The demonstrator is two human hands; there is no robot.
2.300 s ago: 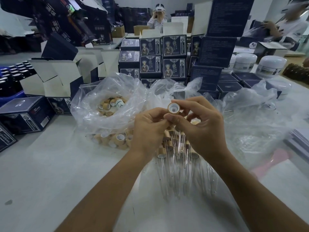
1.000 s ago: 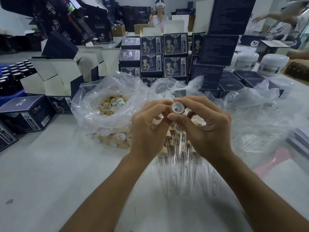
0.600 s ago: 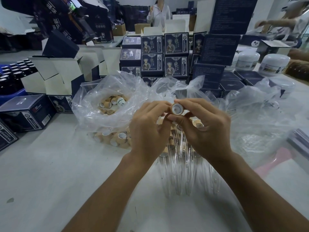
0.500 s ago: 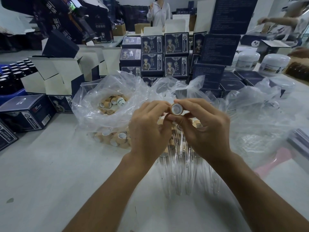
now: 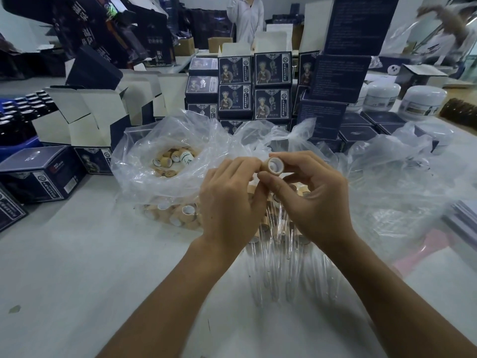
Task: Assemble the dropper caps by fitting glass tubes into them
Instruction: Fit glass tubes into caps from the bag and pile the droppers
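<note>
A tan dropper cap (image 5: 274, 165) with a white inside faces me, pinched between thumb and fingers of my right hand (image 5: 311, 197). My left hand (image 5: 229, 202) curls against the cap's left side, fingertips touching it. I cannot tell whether a glass tube is in the left fingers. Below both hands lies a row of finished droppers (image 5: 281, 267), clear glass tubes pointing toward me with tan caps at their far ends. A clear plastic bag (image 5: 144, 161) to the left holds several loose tan caps (image 5: 171, 158).
More caps (image 5: 175, 214) sit in the bag's lower fold on the white table (image 5: 77, 267). Crumpled plastic (image 5: 392, 182) spreads to the right. Dark printed boxes (image 5: 254, 85) and open cartons (image 5: 85, 115) stack behind. White jars (image 5: 423, 103) stand far right. A person stands at the back.
Both hands stayed together over the droppers, with the cap shifting slightly right and the left fingers closing in on it. The person at the back has stood up.
</note>
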